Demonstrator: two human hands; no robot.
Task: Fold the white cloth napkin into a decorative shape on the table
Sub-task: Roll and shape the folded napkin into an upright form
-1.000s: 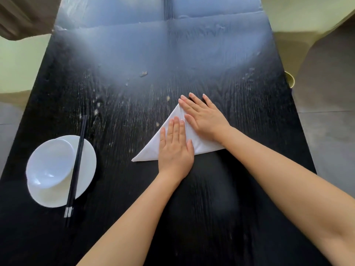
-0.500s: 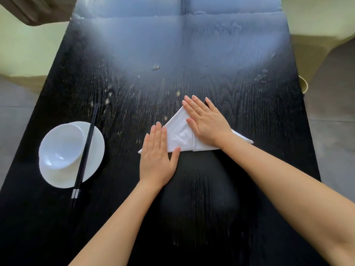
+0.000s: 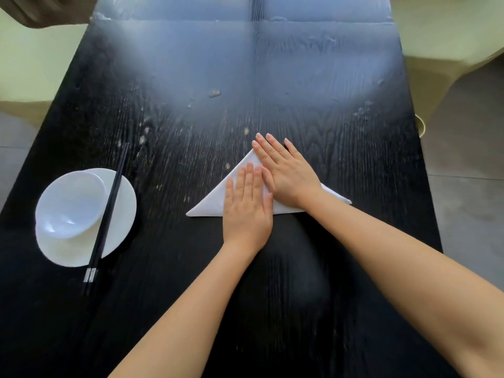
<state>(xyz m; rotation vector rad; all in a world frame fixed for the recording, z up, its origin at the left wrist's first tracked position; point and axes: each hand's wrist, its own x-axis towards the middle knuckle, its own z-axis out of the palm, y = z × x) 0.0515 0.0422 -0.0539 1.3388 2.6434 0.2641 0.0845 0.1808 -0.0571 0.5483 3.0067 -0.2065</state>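
The white cloth napkin lies flat on the black wooden table, folded into a triangle with its tip pointing away from me. My left hand rests palm down on the triangle's middle, fingers together and straight. My right hand lies flat on the right slope, fingertips reaching past the tip. Both hands press on the cloth and grip nothing. The napkin's centre is hidden under them; its left and right corners show.
A white bowl sits on a white plate at the left, with black chopsticks laid across the plate's right side. Pale chairs stand beyond both table edges. Crumbs and streaks mark the tabletop.
My left hand slid left to the napkin's left corner half a second ago and has come back to its middle. My right hand stayed on the right slope.
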